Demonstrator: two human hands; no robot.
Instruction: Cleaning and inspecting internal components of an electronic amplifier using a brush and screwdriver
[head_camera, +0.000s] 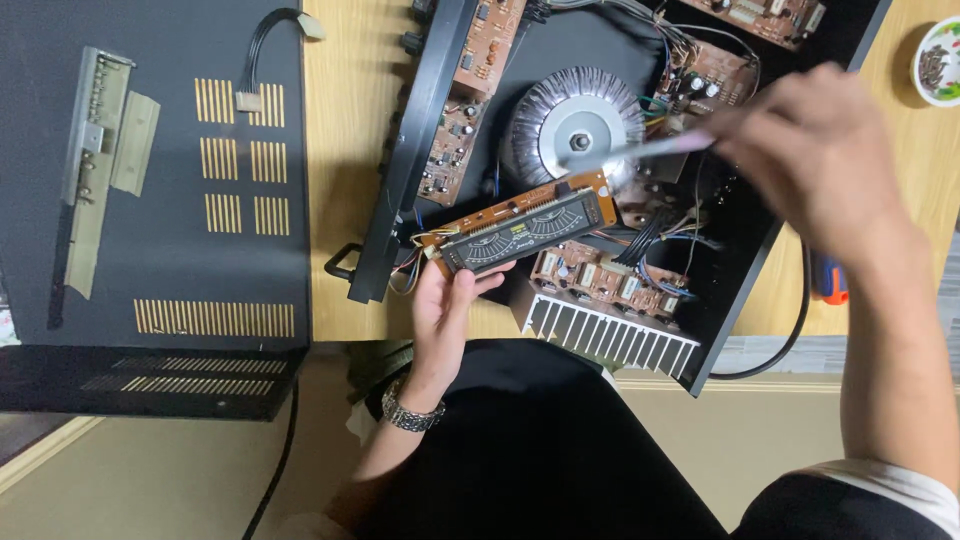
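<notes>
My left hand (445, 305) holds a brown display circuit board (525, 226) with a long dark glass panel, lifted just in front of the open black amplifier chassis (740, 290). Thin wires run from the board's left end into the chassis. My right hand (815, 150) is blurred and grips a slim light-coloured tool (640, 150) whose tip points toward the board's right end, over the round toroidal transformer (575, 125).
The black front panel (410, 170) stands detached along the chassis's left side. A finned heat sink (610, 335) lines the near edge. The removed black vented cover (190, 200) lies left, with a metal bracket (90, 150). An orange-handled screwdriver (830, 280) and a small dish (940, 60) sit right.
</notes>
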